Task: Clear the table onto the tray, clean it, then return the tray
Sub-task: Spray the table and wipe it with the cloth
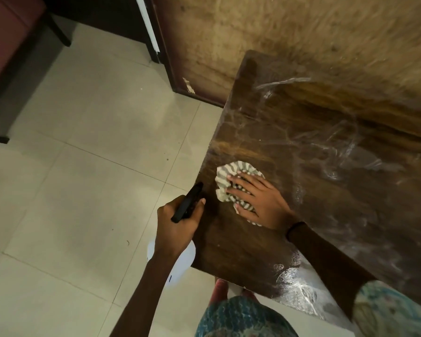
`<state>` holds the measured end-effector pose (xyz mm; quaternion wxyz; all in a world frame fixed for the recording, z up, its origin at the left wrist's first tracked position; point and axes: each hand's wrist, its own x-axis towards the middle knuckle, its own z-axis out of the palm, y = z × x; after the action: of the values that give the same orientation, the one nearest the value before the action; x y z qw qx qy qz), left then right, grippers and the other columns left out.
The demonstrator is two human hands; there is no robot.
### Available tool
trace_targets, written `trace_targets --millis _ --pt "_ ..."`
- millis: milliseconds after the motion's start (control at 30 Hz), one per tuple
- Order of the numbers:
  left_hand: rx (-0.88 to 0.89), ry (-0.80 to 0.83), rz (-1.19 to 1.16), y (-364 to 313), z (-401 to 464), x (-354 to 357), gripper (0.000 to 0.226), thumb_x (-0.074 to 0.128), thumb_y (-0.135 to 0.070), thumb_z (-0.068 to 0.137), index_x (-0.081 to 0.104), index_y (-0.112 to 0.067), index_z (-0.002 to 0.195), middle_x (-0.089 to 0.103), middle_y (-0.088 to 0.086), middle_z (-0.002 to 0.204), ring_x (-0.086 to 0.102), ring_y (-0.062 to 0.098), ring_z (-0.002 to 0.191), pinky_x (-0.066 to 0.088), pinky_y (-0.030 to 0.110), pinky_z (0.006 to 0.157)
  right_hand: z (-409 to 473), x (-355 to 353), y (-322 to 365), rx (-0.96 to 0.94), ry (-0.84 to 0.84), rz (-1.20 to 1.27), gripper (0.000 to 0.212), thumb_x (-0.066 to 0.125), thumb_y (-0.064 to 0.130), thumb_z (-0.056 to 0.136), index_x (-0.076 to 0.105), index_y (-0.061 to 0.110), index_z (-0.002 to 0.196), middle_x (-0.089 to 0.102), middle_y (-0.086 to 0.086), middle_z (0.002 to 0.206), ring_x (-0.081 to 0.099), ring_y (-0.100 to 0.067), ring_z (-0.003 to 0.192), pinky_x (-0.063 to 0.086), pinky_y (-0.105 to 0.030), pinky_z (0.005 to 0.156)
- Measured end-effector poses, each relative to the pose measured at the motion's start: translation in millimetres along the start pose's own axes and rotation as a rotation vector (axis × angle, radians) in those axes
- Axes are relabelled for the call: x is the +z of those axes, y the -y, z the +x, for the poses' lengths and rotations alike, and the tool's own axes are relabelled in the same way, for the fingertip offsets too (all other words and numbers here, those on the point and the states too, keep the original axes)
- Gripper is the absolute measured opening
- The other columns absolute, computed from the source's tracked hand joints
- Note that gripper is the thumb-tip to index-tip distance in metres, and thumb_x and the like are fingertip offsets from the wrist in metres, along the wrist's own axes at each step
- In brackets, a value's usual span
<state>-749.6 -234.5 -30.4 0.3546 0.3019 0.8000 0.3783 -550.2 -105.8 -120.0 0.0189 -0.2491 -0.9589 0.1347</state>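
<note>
Striped cloth (238, 188) under right hand (260, 203), table (326, 190)

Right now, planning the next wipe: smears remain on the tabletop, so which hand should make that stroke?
Right hand: it already presses the striped cloth flat on the table. The left hand grips a black phone.

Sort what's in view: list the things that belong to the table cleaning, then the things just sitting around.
Job: striped cloth under the right hand; wooden table; black spray nozzle gripped in the left hand.

Around: dark chair leg; tiled floor.
</note>
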Motion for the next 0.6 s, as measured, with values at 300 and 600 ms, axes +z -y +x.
trace_targets --millis 300,600 --pt "0.098 0.047 0.067 -13.6 7.3 10.7 0.015 0.073 -0.018 0.08 0.063 -0.012 0.07 0.053 -0.015 0.05 0.054 -0.001 0.048 0.037 0.002 0.05 -8.7 25.3 59.7 -0.181 0.057 0.056 0.04 0.047 0.043 0.094 0.05 0.031 0.132 0.052 -0.002 0.14 0.039 -0.024 0.136 0.025 -0.042 0.117" --pt "0.079 0.204 0.106 -24.6 13.6 52.1 0.029 0.072 -0.033 0.08 0.069 -0.006 0.086 0.067 0.008 0.076 0.065 0.02 0.074 0.049 0.024 0.066 -69.9 10.8 4.7 -0.147 0.033 -0.001 0.044 0.044 0.046 0.096 0.045 0.033 0.139 0.04 0.003 0.151 0.033 -0.019 0.142 0.023 -0.037 0.118"
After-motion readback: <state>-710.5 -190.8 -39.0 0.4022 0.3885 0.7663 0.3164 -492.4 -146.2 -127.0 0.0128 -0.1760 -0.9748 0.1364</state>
